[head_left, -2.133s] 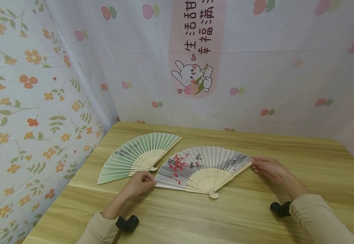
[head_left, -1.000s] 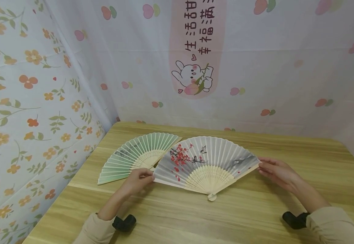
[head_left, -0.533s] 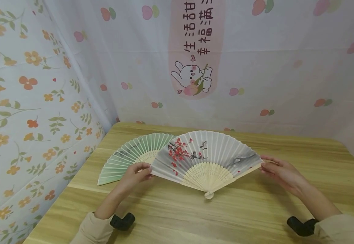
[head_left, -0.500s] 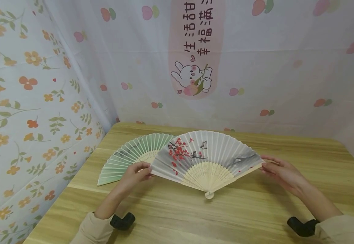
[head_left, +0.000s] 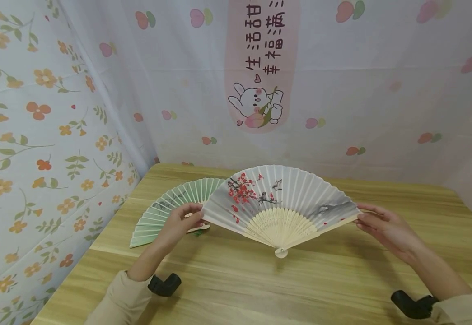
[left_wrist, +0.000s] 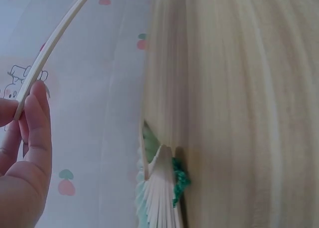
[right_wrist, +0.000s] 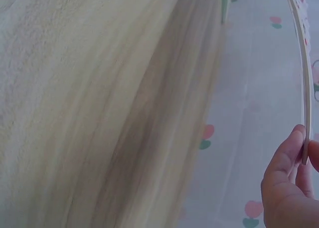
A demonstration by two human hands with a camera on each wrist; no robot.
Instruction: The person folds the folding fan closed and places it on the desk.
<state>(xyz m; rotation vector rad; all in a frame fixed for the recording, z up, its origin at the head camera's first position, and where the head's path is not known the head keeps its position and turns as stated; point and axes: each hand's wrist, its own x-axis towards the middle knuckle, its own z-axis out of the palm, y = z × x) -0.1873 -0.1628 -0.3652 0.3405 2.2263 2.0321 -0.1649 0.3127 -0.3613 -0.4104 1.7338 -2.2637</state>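
A grey-white folding fan (head_left: 278, 194) with red blossoms, small birds and pale bamboo ribs is spread wide in the head view, raised over the table with its pivot toward me. My left hand (head_left: 180, 225) pinches the end of its left guard stick. My right hand (head_left: 390, 230) pinches the end of the right guard stick. In both wrist views the thin guard stick (left_wrist: 52, 43) runs out from between thumb and fingers. Behind the left hand lies a green folding fan (head_left: 158, 214), also spread, partly hidden by the left hand and the grey-white fan.
The wood-grain table (head_left: 284, 293) reaches back to a pale printed curtain (head_left: 362, 90), with a flowered curtain (head_left: 36, 149) along the left. A dark green tassel (left_wrist: 180, 180) hangs by the green fan's pivot. Black wrist mounts (head_left: 164, 284) sit below both forearms.
Both hands have lifted the grey-white fan off the table and tilted it up toward me. The right hand has moved right, spreading the fan wider. It now covers part of the green fan.
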